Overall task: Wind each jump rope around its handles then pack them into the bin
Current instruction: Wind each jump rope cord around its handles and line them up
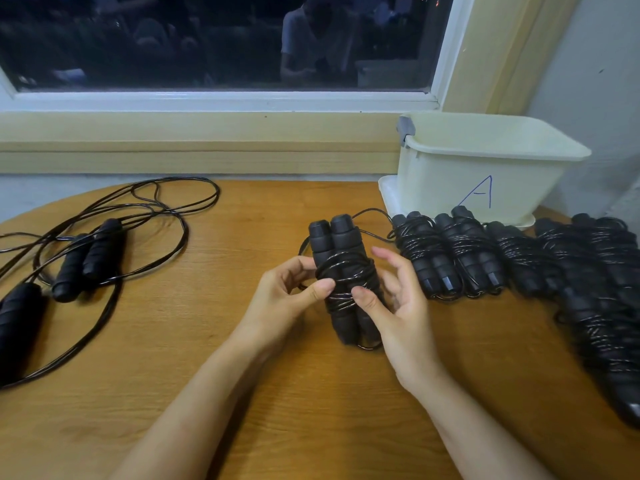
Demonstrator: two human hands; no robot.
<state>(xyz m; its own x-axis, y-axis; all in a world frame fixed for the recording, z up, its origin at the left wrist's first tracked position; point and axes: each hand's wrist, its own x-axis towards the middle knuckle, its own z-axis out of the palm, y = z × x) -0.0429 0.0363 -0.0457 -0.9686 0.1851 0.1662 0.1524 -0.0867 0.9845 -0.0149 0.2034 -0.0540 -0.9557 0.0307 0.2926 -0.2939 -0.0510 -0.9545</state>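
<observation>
A pair of black jump rope handles (337, 244) stands side by side over the table's middle, with thin black cord wound round their waist. My left hand (287, 292) grips the pair from the left, thumb pressed on the coils. My right hand (394, 299) holds it from the right, thumb on the cord, fingers loosely spread behind. A loose end of cord trails off to the right. Several wound jump ropes (450, 254) lie in a row at the right. Unwound ropes (86, 254) with black handles sprawl at the left. The cream bin (485, 168), marked with a blue A, stands back right.
The wooden table (242, 375) has a rounded edge at the left. The bin sits on its lid (388, 195). A window sill and dark window run along the back, with a wall at the right behind the bin.
</observation>
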